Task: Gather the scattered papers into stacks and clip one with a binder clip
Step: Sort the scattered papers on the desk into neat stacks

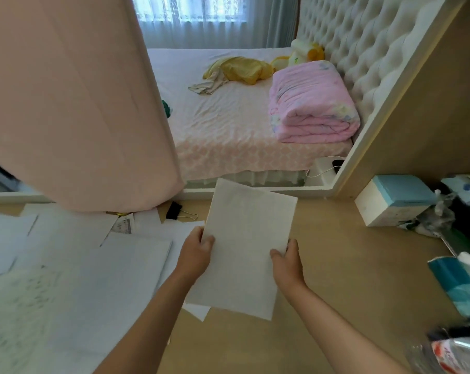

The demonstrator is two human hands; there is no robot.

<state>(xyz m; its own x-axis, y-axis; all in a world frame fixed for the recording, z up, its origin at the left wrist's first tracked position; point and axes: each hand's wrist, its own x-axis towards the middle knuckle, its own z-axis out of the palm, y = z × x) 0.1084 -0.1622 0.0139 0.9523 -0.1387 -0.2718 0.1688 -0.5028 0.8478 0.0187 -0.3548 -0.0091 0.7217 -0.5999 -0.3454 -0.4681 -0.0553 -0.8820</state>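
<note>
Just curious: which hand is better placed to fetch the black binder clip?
Probably left. The left hand sits nearer the binder clip, which lies beyond it; the right hand can hold the papers.

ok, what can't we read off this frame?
Head view only:
- Held paper: sheet count, only its top face shows.
- Fingers of left hand and right hand: mostly under that paper.
- Scattered papers: print blurred; far edges hidden by the pink curtain.
- Bottle: cut by the lower right corner.

bed (223, 125) | pink quilt (309, 109), folded, on it | pink curtain (80, 103) left | tissue box (390, 201) right
</note>
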